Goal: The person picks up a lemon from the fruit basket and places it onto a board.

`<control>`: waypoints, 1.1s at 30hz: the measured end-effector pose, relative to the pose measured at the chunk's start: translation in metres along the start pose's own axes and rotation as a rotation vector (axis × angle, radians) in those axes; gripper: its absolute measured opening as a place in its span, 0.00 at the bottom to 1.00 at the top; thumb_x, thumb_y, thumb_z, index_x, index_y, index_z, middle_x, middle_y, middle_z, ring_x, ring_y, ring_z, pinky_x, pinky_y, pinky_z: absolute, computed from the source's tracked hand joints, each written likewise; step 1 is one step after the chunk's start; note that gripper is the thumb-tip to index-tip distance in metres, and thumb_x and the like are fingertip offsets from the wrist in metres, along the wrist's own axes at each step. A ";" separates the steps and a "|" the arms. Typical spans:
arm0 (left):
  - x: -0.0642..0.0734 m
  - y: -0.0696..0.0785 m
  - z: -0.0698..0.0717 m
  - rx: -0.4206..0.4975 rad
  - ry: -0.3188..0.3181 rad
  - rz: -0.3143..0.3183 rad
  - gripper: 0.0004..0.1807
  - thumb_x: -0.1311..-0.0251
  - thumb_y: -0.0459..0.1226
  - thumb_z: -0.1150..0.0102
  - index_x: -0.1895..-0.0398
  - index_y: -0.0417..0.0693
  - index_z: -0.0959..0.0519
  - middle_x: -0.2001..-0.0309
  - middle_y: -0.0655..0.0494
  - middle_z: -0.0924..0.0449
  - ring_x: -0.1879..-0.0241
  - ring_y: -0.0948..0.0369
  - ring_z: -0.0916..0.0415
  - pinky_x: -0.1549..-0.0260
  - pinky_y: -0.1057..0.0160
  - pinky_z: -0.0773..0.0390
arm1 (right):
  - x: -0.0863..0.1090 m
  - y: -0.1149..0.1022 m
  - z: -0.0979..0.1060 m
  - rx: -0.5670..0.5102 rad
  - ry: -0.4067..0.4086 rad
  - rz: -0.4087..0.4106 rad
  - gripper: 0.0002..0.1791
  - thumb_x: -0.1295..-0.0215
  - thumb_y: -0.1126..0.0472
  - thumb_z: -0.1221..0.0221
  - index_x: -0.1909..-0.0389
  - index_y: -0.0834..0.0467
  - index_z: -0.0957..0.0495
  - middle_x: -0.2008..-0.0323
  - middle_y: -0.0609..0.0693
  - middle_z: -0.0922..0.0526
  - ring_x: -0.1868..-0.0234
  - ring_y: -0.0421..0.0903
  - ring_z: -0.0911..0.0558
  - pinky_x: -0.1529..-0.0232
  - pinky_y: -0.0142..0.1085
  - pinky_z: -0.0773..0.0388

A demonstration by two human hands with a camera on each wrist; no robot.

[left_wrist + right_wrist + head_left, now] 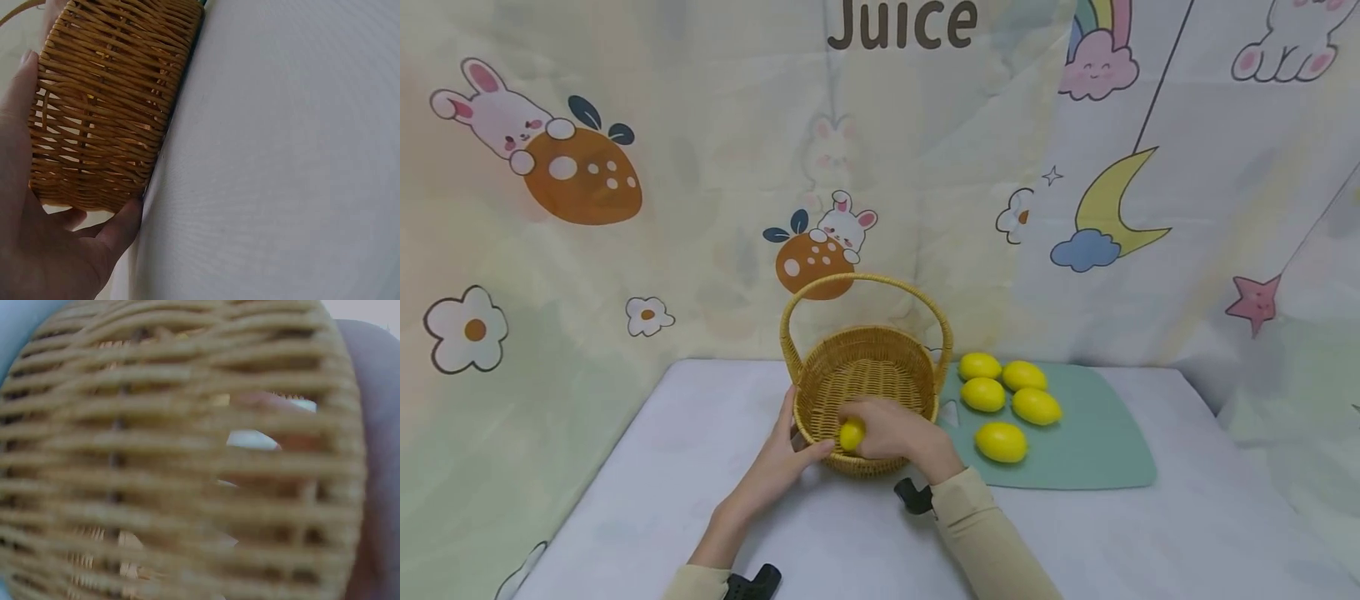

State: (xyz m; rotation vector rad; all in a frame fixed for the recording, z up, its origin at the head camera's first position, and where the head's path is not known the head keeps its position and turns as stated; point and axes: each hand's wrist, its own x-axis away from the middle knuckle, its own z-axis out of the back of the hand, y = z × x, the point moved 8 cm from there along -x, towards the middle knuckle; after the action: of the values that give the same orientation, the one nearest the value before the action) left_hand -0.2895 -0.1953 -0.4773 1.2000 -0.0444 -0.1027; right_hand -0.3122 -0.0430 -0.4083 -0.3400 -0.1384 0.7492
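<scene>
A woven wicker basket [865,470] with a tall arched handle stands at the middle of the table. My left hand [775,471] grips its left side, thumb at the rim. In the left wrist view, fingers [122,228] lie against the lower wicker wall [112,106]. Inside the basket opening, near the front rim, my right hand [891,427] holds a yellow lemon [852,434]; its fingertips are partly hidden. The blurred wicker wall [169,456] fills most of the right wrist view and covers most of that hand.
A pale green mat [1097,442] lies to the basket's right, with several lemons on it, the nearest lemon [1001,442] at its front left. Under everything is a white-covered table [647,467]. Behind hangs a printed cloth [715,167] with cartoon rabbits and flowers.
</scene>
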 end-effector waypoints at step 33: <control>0.000 -0.002 0.000 -0.042 0.007 0.024 0.59 0.42 0.55 0.33 0.25 0.84 0.73 0.19 0.55 0.61 0.21 0.43 0.56 0.30 0.31 0.50 | 0.075 0.026 0.054 -0.068 0.294 -0.045 0.32 0.52 0.62 0.36 0.40 0.49 0.23 0.41 0.46 0.23 0.46 0.46 0.24 0.46 0.44 0.25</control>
State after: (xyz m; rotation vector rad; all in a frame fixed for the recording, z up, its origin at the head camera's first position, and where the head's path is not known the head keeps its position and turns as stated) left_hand -0.2895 -0.1965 -0.4792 1.1572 -0.0497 -0.0780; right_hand -0.2875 0.0397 -0.3668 -0.5064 0.1053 0.6436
